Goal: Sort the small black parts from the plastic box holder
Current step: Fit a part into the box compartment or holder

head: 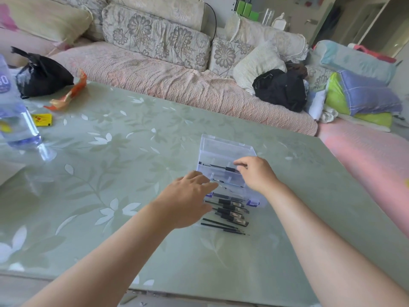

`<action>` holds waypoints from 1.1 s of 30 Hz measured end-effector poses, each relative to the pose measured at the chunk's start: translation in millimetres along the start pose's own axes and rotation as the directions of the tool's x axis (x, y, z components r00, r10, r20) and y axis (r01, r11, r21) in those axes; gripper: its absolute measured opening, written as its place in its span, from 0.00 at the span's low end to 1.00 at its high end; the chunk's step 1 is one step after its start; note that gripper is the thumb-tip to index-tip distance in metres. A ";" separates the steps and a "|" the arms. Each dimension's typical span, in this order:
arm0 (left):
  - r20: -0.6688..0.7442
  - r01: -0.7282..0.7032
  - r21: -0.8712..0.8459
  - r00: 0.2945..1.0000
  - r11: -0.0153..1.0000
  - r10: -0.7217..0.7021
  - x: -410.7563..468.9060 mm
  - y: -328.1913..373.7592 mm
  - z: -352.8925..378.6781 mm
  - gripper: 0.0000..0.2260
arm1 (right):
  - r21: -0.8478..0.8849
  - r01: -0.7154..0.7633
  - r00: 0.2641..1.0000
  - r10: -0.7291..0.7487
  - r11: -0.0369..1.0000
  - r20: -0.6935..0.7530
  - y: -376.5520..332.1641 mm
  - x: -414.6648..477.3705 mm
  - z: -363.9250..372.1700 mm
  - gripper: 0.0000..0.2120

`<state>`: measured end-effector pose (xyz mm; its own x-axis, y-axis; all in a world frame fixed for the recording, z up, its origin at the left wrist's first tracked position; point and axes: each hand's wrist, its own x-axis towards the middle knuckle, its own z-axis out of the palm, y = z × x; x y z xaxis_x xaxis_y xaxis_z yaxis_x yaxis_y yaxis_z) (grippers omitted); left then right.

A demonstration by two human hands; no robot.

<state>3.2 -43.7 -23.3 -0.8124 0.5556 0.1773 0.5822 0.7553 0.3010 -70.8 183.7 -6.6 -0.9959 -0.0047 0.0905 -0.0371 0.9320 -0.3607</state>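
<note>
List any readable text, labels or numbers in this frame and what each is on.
"30", cut off at the frame edge: purple label on the clear bottle at far left.
Yellow card on the table: red print, too blurred to read.
Clear plastic box and black parts: no legible text.

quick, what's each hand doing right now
Left hand: open, fingers spread flat at the near left edge of the clear plastic box, holding nothing.
Right hand: fingers curled over a black part in the box; grip unclear.

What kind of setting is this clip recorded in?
Most likely a home living room: a sofa with floral cushions runs behind a low glass-topped table, and folded bedding is piled at the sofa's end.
</note>
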 end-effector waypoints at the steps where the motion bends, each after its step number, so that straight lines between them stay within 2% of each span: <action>1: -0.002 -0.002 0.000 1.000 1.000 0.002 0.1 -0.7 0.3 0.25 | 0.011 0.009 1.000 -0.009 1.000 0.015 -1.8 -1.4 -0.1 0.12; 6: -0.013 -0.009 -0.005 1.000 1.000 0.009 -0.4 -1.9 0.9 0.25 | 0.060 0.019 0.997 -0.023 0.998 0.072 -6.2 -12.8 -7.9 0.13; 9: -0.068 -0.013 -0.037 0.998 0.999 0.011 -0.1 1.0 -3.1 0.23 | 0.030 0.050 0.997 -0.052 0.998 0.059 -4.9 -20.2 -14.7 0.13; 13: -0.183 -0.036 -0.053 0.983 0.998 0.026 -0.2 7.9 -7.5 0.16 | -0.037 0.205 0.975 -0.207 0.978 -0.076 -10.0 -40.8 -22.2 0.12; 17: -0.152 -0.048 -0.070 0.988 0.996 0.037 -3.6 13.5 -6.3 0.11 | -0.037 0.328 0.941 -0.330 0.944 -0.075 -20.5 -75.6 -26.6 0.08; 25: -0.013 -0.031 -0.084 0.999 0.996 0.030 -10.7 22.2 3.4 0.10 | -0.158 0.286 0.942 -0.248 0.945 0.225 -9.1 -118.0 -27.6 0.06; 33: -0.019 -0.027 -0.039 0.999 0.999 0.026 -9.9 26.6 10.9 0.09 | -0.212 0.257 0.955 -0.214 0.943 0.204 1.3 -123.1 -20.0 0.07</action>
<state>27.0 -25.3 -27.2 -0.7974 0.5683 0.2028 0.6020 0.7261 0.3322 53.4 192.8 0.3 -0.9602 -0.2780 -0.0262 -0.2731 0.9545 -0.1197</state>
